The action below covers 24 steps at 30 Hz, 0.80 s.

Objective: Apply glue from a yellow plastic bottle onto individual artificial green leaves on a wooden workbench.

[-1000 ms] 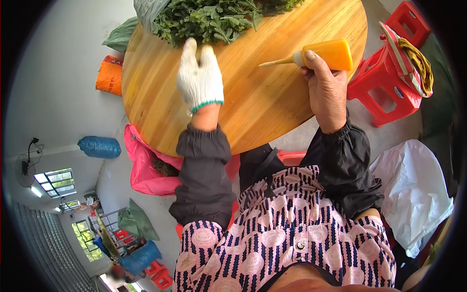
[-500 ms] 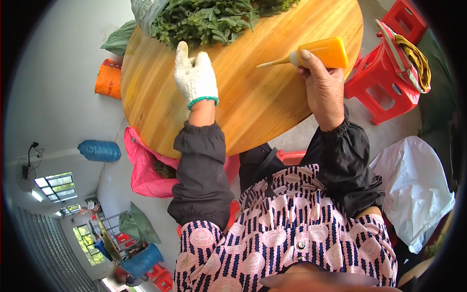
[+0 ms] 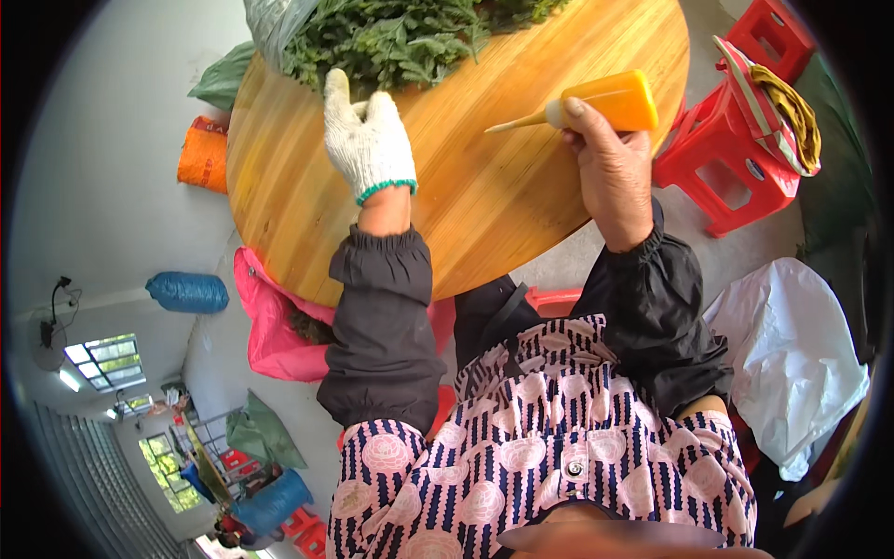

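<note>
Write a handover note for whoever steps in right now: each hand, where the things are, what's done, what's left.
Left hand: in a white knit glove, fingers spread, reaching at the edge of the leafy greens, holding nothing clearly.
Right hand: bare, gripping an orange-handled knife, blade pointing left above the round wooden table.
Done: greens piled at the table's far side.
Left: no cut stems are visible; greens look untrimmed.

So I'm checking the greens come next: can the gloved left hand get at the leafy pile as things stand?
Probably yes. The left hand, in a white knit glove, lies open on the round wooden table with its fingertips at the edge of the pile of green leaves. Nothing lies between them.
</note>
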Motion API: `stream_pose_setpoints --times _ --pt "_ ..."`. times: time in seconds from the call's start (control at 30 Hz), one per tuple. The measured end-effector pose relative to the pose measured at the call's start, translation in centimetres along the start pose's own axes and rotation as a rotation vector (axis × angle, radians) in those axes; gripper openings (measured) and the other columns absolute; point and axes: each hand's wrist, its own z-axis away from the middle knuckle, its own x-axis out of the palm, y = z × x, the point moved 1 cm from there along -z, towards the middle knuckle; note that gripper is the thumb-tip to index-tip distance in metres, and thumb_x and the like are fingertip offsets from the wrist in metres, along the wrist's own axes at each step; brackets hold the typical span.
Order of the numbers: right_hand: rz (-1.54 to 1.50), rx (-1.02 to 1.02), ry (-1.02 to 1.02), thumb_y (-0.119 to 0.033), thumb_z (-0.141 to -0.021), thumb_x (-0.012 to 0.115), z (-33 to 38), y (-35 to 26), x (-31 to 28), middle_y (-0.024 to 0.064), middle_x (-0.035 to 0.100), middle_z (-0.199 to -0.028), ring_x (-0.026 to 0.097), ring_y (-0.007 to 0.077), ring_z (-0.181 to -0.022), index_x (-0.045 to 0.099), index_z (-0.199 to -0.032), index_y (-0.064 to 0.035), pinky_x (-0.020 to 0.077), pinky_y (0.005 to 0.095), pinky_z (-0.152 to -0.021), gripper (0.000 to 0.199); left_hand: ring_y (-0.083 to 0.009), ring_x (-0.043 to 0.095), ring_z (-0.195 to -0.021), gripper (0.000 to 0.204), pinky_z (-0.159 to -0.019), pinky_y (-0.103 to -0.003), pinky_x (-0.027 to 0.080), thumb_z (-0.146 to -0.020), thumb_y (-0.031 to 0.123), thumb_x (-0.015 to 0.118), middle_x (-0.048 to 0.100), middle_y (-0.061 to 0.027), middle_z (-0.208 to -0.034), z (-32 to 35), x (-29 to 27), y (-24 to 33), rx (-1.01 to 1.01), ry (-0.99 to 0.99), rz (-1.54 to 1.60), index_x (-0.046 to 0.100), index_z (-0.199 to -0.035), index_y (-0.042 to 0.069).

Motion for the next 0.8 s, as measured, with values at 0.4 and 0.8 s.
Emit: stream_pose_setpoints --times 0.4,0.8 --pt "0.008 0.036 -0.056 -0.018 -0.091 0.081 0.7 1.0 0.8 0.0026 0.070 -0.098 0.062 0.0106 -0.086 0.069 -0.109 -0.0027 0.0490 0.0269 -0.079 0.027 -0.0095 0.055 -0.062 0.071 -0.060 -0.027 0.050 -0.088 0.005 0.070 0.061 -0.0005 -0.073 -4.7 2.4 -4.7 0.188 -0.037 -0.433 0.043 -0.154 0.001" --pt "0.009 -0.020 0.031 -0.024 -0.087 0.084 0.0 0.7 0.4 -0.0008 0.071 -0.088 0.061 0.0070 -0.077 0.074 -0.101 -0.0022 0.0482 0.0237 -0.075 0.028 -0.0092 0.051 -0.062 0.073 -0.060 -0.026 0.047 -0.086 0.011 0.079 0.059 -0.0011 -0.079 -2.6 3.3 -1.9 -0.010 -0.036 -0.243 0.047 -0.151 -0.001"
